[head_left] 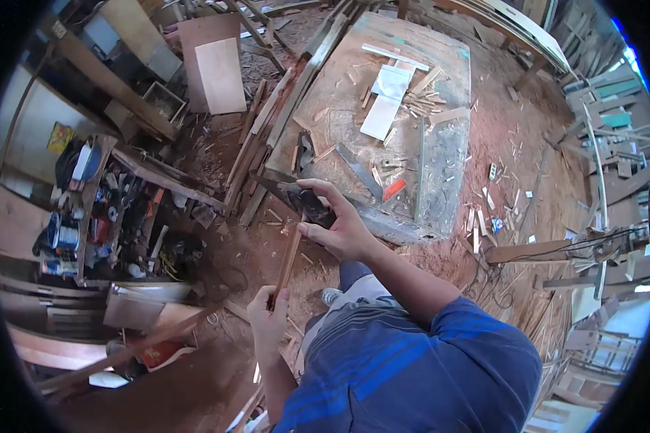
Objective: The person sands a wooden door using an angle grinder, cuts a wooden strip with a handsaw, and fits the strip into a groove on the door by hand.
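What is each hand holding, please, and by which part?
The left hand holds a wooden strip by its nearer end; the right hand holds a dark tool, gripped part unclear.

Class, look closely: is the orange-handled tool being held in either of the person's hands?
No, the orange-handled tool lies on the bench, apart from both the left hand and the right hand.

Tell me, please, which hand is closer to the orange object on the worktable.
The right hand, gripping a dark tool, is closer to the orange object; the left hand is farther off, holding a wooden strip.
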{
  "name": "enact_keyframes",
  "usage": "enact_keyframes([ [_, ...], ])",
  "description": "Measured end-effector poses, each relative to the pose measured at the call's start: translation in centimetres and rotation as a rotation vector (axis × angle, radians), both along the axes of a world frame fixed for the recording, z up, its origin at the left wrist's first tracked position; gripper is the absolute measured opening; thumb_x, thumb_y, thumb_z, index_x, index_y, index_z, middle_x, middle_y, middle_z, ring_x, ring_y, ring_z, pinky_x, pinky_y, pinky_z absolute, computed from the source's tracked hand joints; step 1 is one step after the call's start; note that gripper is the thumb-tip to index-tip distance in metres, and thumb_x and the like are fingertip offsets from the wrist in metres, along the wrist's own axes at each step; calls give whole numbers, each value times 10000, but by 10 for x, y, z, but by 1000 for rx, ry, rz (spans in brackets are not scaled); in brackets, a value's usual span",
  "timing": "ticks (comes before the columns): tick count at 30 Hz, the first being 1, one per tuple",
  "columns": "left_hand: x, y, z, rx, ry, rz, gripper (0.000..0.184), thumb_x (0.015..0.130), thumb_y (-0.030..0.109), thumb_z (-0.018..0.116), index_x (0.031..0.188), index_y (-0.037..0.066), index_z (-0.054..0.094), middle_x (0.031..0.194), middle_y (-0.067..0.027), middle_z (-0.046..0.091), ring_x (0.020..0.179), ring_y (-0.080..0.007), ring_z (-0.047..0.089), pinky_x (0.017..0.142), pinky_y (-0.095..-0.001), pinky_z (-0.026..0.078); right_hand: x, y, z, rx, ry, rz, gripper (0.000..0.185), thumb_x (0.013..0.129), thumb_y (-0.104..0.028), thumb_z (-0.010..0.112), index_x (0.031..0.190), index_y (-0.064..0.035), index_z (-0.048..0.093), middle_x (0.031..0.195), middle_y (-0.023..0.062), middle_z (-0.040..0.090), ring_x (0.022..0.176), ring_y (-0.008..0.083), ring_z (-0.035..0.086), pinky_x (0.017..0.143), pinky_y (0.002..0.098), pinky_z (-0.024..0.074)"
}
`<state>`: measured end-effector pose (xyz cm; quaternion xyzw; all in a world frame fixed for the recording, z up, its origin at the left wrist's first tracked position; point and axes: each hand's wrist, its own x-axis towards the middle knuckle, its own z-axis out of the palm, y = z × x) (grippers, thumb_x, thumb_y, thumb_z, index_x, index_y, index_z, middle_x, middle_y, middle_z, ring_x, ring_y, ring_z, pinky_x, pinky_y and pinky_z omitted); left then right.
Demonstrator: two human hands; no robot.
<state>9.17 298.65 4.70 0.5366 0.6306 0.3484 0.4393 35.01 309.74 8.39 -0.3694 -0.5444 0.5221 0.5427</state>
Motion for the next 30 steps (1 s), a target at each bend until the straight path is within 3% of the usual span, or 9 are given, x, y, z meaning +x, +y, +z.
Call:
enact_keyframes([
  [7,19,-90,15,34,-26,85,205,1024,180,796,989,-13,735,711,38,607,677,-41,524,590,-257,410,16,-60,26,-1,-33,166,754,973,-72,806,1629,-134,441,1422,60,593,1182,133,584,1019,328,506],
  [12,55,-169,34,188,141,316,187,997,156,819,980,-14,744,723,30,624,676,-53,531,603,-261,444,16,-93,32,-71,-15,411,731,986,-60,786,1628,-118,440,1334,65,619,1037,99,635,866,281,554],
  [13,66,-187,40,144,62,405,191,966,160,847,984,-11,763,731,3,642,680,-75,545,606,-284,459,15,-98,29,-99,-2,497,718,982,-35,781,1616,-92,448,1296,74,618,999,91,651,796,272,576],
  [17,112,-274,42,96,159,592,167,964,161,848,984,8,785,716,-19,670,677,-66,552,587,-303,448,6,-140,24,-54,25,692,716,965,29,770,1602,-62,456,1292,71,613,1013,95,651,854,285,596],
  [21,158,-364,33,-24,187,798,247,949,240,872,977,17,769,670,-106,670,626,-126,595,584,-339,483,-3,-201,18,-233,55,892,704,960,34,770,1593,-64,477,1319,65,614,1051,101,630,921,289,572],
  [24,188,-422,54,-85,286,973,260,946,250,876,970,16,764,668,-114,662,620,-135,591,589,-352,492,-18,-247,8,-32,-30,984,738,942,77,763,1602,-76,471,1221,53,641,970,125,676,868,335,647],
  [30,231,-547,53,-94,290,1163,297,985,267,834,912,-3,737,678,-142,634,606,-215,577,589,-378,463,-36,-344,39,-200,-78,1438,713,956,46,756,1602,-60,475,1141,91,672,928,149,697,809,335,630],
])
